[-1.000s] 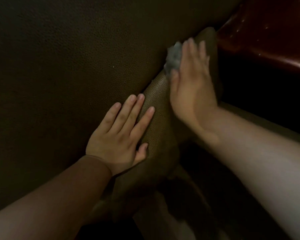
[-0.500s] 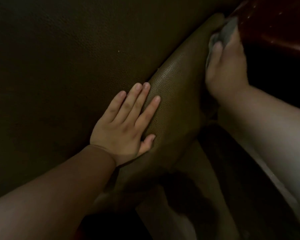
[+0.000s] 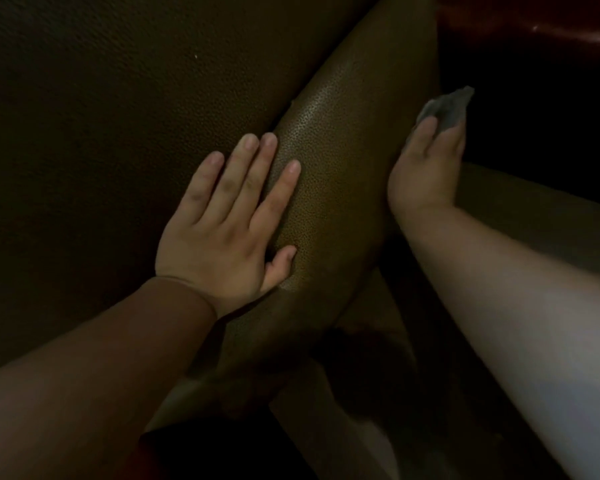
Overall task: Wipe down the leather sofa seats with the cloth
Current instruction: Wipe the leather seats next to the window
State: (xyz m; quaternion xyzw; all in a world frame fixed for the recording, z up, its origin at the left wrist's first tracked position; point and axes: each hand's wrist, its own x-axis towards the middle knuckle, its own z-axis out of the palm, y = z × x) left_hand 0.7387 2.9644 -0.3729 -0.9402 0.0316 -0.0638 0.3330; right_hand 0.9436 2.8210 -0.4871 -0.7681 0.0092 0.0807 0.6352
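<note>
Head view: the left hand (image 3: pixel 222 233) lies flat on the raised sofa cushion (image 3: pixel 340 161), fingers (image 3: pixel 246 174) straight and spread, gripping nothing. On the cushion's far side the right hand (image 3: pixel 426 168) pinches the grey cloth (image 3: pixel 445 105), its bunched end poking past the fingertips. That cloth looks soft and light, best bunched in the palm; the grainy leather looks slick but firm.

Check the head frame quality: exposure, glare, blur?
Head view: badly underexposed, upper right almost black; a light sheen shows the leather grain on the cushion edge; small specular streaks on the dark red surface top right; the right hand and the grey cloth are motion-smeared; the left hand, flat on the cushion, is fairly sharp.
</note>
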